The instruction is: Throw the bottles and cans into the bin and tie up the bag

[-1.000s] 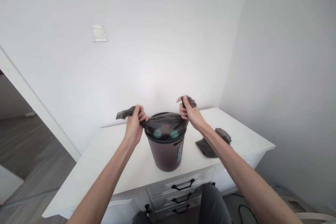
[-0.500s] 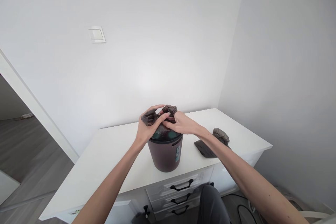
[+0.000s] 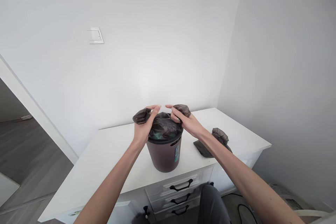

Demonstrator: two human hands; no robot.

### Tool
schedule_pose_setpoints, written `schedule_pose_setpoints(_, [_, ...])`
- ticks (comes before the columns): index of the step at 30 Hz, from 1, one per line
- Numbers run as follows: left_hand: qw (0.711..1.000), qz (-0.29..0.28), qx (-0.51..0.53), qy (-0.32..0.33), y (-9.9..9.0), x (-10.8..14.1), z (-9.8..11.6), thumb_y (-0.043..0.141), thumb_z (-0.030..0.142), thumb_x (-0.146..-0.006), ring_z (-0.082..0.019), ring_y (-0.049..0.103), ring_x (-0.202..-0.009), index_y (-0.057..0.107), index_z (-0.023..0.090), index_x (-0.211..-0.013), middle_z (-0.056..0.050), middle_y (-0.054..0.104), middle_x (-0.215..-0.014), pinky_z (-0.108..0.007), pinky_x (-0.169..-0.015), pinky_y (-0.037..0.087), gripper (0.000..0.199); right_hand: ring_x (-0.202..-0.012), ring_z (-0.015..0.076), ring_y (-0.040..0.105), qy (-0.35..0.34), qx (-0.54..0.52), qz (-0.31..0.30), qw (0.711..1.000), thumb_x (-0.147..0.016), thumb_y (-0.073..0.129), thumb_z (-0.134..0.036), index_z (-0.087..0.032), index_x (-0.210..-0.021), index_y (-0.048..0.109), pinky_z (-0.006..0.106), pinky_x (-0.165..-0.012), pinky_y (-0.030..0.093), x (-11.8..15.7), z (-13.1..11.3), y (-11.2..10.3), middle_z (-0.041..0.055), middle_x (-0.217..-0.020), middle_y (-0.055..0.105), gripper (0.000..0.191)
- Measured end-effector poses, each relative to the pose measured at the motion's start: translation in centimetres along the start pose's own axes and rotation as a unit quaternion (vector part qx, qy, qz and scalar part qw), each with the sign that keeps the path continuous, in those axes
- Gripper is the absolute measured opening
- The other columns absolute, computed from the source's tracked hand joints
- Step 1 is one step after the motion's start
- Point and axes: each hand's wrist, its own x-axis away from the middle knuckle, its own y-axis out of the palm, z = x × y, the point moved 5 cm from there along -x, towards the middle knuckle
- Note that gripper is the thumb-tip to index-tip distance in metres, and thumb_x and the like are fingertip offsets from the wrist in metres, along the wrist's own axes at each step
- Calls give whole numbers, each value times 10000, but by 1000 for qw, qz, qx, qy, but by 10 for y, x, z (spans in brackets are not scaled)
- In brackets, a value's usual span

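Note:
A dark purple-brown trash bin with a black rim stands upright on the white dresser top. Inside it a dark translucent trash bag bulges up to the rim, with something green showing through. My left hand is above the bin's left side, closed on one gathered end of the bag that sticks out to the left. Over the right side my right hand grips the other bunched end, which puffs out above the fist. The fingertips of both hands point toward each other with a small gap between them.
Another dark bag lies crumpled on the dresser top, partly behind my right forearm. Drawers with black handles face me below. A light switch is on the wall. A black cable runs along the floor.
My hands have moved apart, left hand to the left and right hand to the right, each drawing a bag end with it. More of the bag's top now shows between them.

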Motion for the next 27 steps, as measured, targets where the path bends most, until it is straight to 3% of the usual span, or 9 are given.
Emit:
schedule_pose_setpoints(2, [1000,-19,-21,3,2,2,4,790,593,-787,-167,652,-836,712,245,-965,14,680,-814,-275,-755,495,399,-662,142,378,-28,34,-15,999,-1010,511,-609,-238,-1226,678,327,-851,438,-1,3,1,-64,-699,335,460])
schedule_pose_setpoints(5, [996,-72,-56,14,7,5,7,772,580,-808,-136,625,-717,625,267,-1062,66,597,-689,-247,-679,471,429,-712,160,410,-70,95,-30,993,-1025,440,-655,-255,-1200,668,337,-873,440,-2,-3,6,-45,-722,356,492])
schedule_pose_setpoints(11, [964,-213,-161,12,19,7,3,833,514,-738,-213,716,-959,594,307,-1308,0,759,-999,-337,-867,551,652,-692,160,436,-110,124,-9,986,-1024,386,-699,-245,-1121,672,302,-735,457,-12,-30,6,-30,-704,421,546])
schedule_pose_setpoints(14, [942,-275,-187,52,32,9,3,856,528,-701,-273,721,-1027,701,257,-1227,-57,780,-1099,-396,-945,556,611,-820,161,529,-138,147,-27,979,-1053,372,-649,-241,-1113,691,310,-866,479,-19,-47,12,4,-826,558,521])
schedule_pose_setpoints(17, [942,-256,-196,95,36,6,0,725,561,-833,-268,727,-890,777,222,-1008,-65,796,-957,-407,-883,569,385,-1067,184,596,-151,169,-86,970,-1064,381,-615,-246,-1108,714,353,-1058,443,-19,-61,23,41,-1036,676,499])
schedule_pose_setpoints(20, [952,-223,-182,103,30,0,-7,612,552,-918,-245,714,-825,774,212,-939,-50,790,-892,-377,-813,571,378,-1269,215,572,-146,158,-103,971,-1023,511,-598,-268,-1160,718,393,-1146,414,-12,-60,20,48,-1253,695,413])
schedule_pose_setpoints(22, [958,-210,-166,104,26,-2,-9,612,533,-920,-235,706,-829,766,209,-923,-39,784,-889,-355,-786,566,359,-1344,232,543,-134,143,-82,977,-948,660,-570,-286,-1259,688,406,-1175,404,-8,-48,12,44,-1381,656,423])
schedule_pose_setpoints(24, [962,-202,-148,109,23,-1,-7,629,511,-911,-231,703,-841,757,204,-899,-33,776,-881,-344,-790,557,332,-1358,249,546,-101,132,-63,984,-868,763,-555,-292,-1344,650,425,-1188,402,-7,-27,7,48,-1426,639,555])
schedule_pose_setpoints(27, [965,-204,-131,103,26,3,-4,645,512,-906,-230,704,-856,742,202,-884,-34,765,-875,-345,-820,548,325,-1368,252,545,-63,80,-25,994,-866,716,-639,-281,-1288,695,439,-1217,370,-11,0,9,50,-1401,663,554])
